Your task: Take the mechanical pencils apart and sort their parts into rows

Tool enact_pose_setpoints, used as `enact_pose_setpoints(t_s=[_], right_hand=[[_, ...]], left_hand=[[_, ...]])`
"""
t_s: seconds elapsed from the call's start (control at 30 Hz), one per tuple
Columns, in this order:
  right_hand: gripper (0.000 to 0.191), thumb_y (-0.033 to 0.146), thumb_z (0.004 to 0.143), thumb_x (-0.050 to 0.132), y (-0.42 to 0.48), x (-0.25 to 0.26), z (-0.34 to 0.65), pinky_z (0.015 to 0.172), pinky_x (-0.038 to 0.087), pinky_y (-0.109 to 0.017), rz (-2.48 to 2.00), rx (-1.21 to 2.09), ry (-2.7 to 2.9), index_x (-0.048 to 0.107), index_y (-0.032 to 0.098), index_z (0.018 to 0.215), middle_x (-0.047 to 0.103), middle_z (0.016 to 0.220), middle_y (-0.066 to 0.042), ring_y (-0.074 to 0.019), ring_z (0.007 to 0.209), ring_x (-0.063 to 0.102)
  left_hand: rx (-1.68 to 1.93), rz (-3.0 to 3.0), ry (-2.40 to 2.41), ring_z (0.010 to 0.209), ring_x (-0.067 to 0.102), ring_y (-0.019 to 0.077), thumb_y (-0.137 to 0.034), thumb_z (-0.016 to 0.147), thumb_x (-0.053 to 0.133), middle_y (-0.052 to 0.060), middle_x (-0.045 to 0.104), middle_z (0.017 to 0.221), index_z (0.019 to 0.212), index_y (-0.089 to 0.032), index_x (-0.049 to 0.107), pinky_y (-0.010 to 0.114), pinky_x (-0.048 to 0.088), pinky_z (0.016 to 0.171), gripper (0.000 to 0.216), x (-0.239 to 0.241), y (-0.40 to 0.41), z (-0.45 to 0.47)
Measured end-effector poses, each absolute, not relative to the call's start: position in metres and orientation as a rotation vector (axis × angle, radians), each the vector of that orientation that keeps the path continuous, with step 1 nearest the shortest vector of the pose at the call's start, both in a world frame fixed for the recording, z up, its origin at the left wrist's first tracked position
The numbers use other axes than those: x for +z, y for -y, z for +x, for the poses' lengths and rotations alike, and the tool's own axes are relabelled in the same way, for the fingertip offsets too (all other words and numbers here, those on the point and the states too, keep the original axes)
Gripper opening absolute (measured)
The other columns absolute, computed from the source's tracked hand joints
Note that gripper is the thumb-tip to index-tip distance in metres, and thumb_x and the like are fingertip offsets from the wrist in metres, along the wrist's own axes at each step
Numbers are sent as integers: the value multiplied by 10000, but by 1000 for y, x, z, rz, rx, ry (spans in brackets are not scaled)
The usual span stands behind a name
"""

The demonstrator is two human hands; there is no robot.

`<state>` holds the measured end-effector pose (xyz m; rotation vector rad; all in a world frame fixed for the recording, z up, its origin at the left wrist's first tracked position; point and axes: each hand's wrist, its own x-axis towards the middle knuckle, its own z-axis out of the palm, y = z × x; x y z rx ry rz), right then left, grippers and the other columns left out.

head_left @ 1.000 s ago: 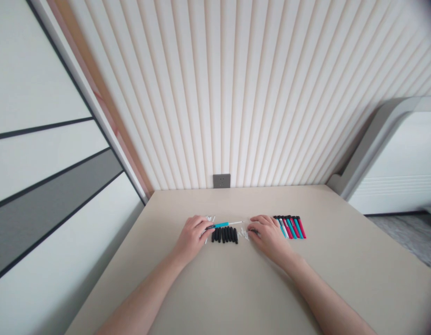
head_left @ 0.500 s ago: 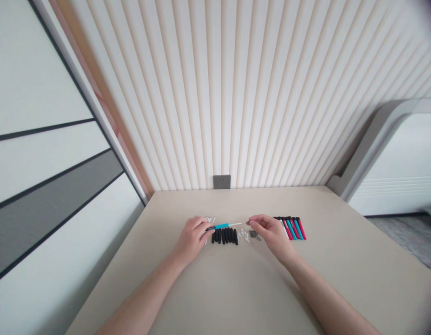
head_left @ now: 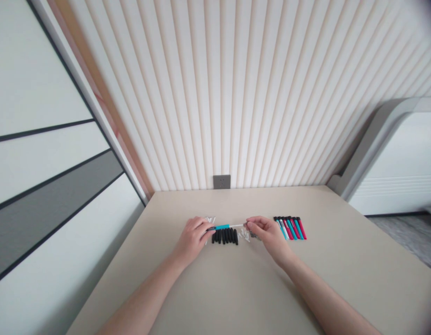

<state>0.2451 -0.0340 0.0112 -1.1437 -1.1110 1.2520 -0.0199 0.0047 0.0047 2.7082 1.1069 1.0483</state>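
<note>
My left hand (head_left: pixel 194 235) is closed on the black end of a blue pen barrel (head_left: pixel 222 227), held level above the table. A thin white rod (head_left: pixel 236 225) sticks out of the barrel's right end. My right hand (head_left: pixel 266 230) pinches a small greyish piece (head_left: pixel 245 224) at the tip of that rod; its exact shape is too small to tell. Below the barrel lies a row of several black tubes (head_left: pixel 225 236). Small white pieces (head_left: pixel 243 234) are scattered beside them, and small grey parts (head_left: pixel 253 234) lie partly hidden under my right hand.
Right of my right hand lie several pens (head_left: pixel 291 228) in red, blue and white with black ends. More white sticks (head_left: pixel 210 219) lie behind my left hand. The beige table (head_left: pixel 215 288) meets a ribbed wall with a dark socket (head_left: pixel 222 182).
My right hand has moved slightly left, bringing the small greyish piece from a gap away up to the rod's tip. My left hand and the pen barrel have hardly moved.
</note>
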Motion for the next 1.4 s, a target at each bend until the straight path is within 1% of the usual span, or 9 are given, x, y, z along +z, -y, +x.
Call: enact_pose_setpoints(t_s=[0.23, 0.67, 0.8, 0.97, 1.07, 1.2, 1.3, 1.37, 1.4], right_hand=[[453, 568, 737, 704, 36, 13, 244, 809, 493, -338, -1081, 1286, 1131, 676, 164, 939, 737, 897, -98, -209, 858, 668], [455, 573, 731, 707, 33, 6, 243, 822, 505, -361, -1073, 1280, 1149, 646, 168, 929, 743, 887, -99, -233, 892, 683], [420, 552, 749, 700, 36, 10, 241, 851, 494, -367, -1051, 1287, 1116, 631, 178, 926, 742, 904, -101, -234, 926, 678], [431, 578, 746, 683, 37, 8, 236, 811, 498, -346, -1068, 1287, 1188, 631, 185, 914, 735, 903, -93, -233, 914, 674], [406, 568, 780, 647, 38, 3, 234, 769, 492, -319, -1132, 1178, 1327, 651, 176, 888, 723, 882, -77, -213, 858, 658], [341, 499, 855, 569, 40, 1, 236, 716, 460, -290, -1301, 896, 1574, 685, 179, 832, 701, 804, -45, -184, 763, 611], [354, 467, 891, 510, 42, 4, 237, 658, 439, -276, -1388, 732, 1712, 699, 191, 776, 691, 739, -33, -178, 702, 593], [386, 462, 915, 462, 43, 6, 237, 658, 448, -279, -1398, 687, 1766, 712, 196, 793, 701, 759, -42, -188, 713, 611], [392, 454, 929, 437, 43, 6, 236, 691, 462, -287, -1390, 672, 1774, 718, 198, 835, 712, 808, -50, -197, 756, 627]], left_hand=[[1083, 2671, -1113, 850, 580, 176, -288, 938, 536, 50, 638, 900, 975, -206, 647, 326, 462, 792, 143, 7, -4, -19], [1085, 2638, -1092, 850, 585, 173, -299, 939, 535, 47, 639, 892, 970, -209, 650, 329, 472, 798, 150, 6, -4, -19], [1105, 2591, -1094, 859, 589, 174, -293, 943, 524, 54, 637, 898, 970, -204, 643, 330, 482, 803, 151, 7, -3, -18], [1091, 2619, -1066, 859, 589, 178, -295, 939, 529, 54, 638, 902, 991, -215, 651, 329, 485, 799, 155, 7, -2, -17], [1083, 2643, -1060, 851, 586, 177, -287, 935, 538, 51, 637, 899, 993, -218, 655, 324, 478, 791, 148, 7, -2, -17], [1078, 2690, -1039, 852, 583, 175, -265, 931, 547, 47, 642, 904, 999, -222, 656, 323, 465, 790, 135, 7, -3, -17], [1059, 2737, -1010, 848, 583, 175, -264, 932, 544, 49, 648, 908, 1010, -227, 660, 324, 461, 785, 144, 7, -4, -18], [1050, 2752, -1020, 851, 586, 177, -272, 937, 535, 51, 649, 910, 1012, -229, 662, 327, 460, 789, 154, 8, -4, -18], [1052, 2752, -1036, 854, 588, 178, -277, 939, 531, 51, 649, 910, 1010, -228, 662, 328, 460, 793, 157, 8, -4, -18]])
